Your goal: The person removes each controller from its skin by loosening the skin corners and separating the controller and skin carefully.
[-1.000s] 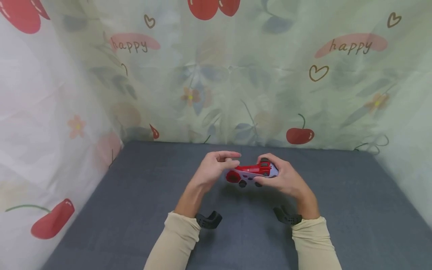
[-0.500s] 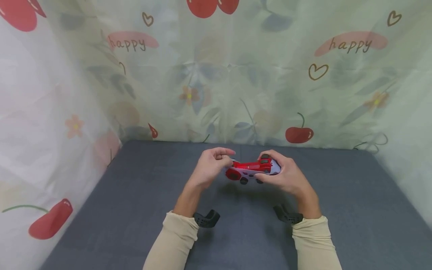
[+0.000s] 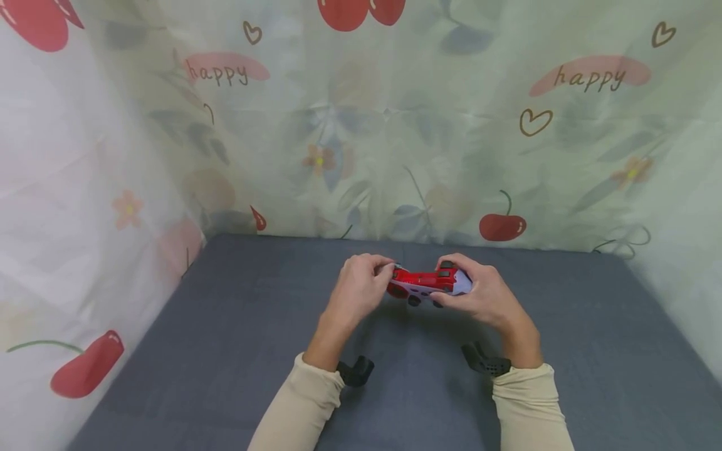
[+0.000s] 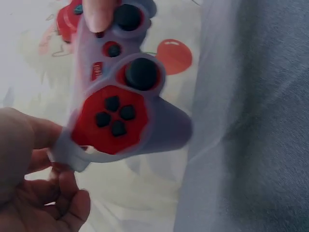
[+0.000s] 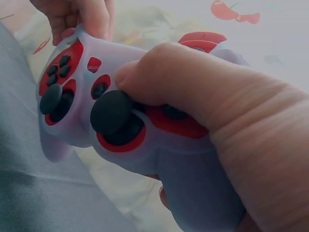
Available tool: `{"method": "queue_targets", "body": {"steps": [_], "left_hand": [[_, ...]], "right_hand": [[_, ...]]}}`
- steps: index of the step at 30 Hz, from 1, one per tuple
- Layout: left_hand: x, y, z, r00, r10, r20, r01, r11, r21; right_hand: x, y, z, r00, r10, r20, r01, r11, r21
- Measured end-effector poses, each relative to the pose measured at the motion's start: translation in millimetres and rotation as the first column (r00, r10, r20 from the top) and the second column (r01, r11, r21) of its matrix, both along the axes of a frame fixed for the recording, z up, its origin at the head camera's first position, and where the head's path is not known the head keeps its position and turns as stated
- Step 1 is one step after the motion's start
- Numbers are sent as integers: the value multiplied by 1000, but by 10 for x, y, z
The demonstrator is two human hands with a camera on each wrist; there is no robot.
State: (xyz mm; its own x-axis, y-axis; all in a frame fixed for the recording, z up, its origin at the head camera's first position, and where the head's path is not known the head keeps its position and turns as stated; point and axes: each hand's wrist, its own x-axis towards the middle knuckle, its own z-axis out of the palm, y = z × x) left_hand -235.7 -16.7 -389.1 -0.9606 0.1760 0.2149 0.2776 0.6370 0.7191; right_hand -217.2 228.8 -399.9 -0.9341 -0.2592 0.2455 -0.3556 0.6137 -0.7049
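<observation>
A red game controller (image 3: 422, 279) with black sticks and buttons is held above the table, partly inside a translucent whitish silicone cover (image 4: 170, 124). My right hand (image 3: 486, 293) grips its right end; in the right wrist view the thumb (image 5: 164, 79) lies across the front by a stick. At the other end, my left hand (image 3: 358, 285) pinches the cover's edge. The left wrist view has a loose flap of the cover (image 4: 72, 153) between thumb and fingers, pulled away from the red face near the direction buttons (image 4: 116, 116). The controller's back is hidden.
A dark grey cloth covers the table (image 3: 237, 338). Behind and at the sides hang pale curtains (image 3: 383, 163) printed with cherries and lettering. Black wrist mounts (image 3: 356, 371) sit by the cuffs of both beige sleeves.
My left hand has come in to the controller's left end and now pinches the cover there. The right hand keeps its grip, with the controller shifted slightly to the right.
</observation>
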Motion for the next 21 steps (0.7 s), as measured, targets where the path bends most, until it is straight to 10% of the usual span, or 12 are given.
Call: {"method": "queue_targets", "body": {"steps": [21], "left_hand": [[-94, -207, -3, 994, -73, 85, 53, 975, 216]], "right_hand": [[77, 0, 94, 999, -48, 25, 51, 992, -116]]}}
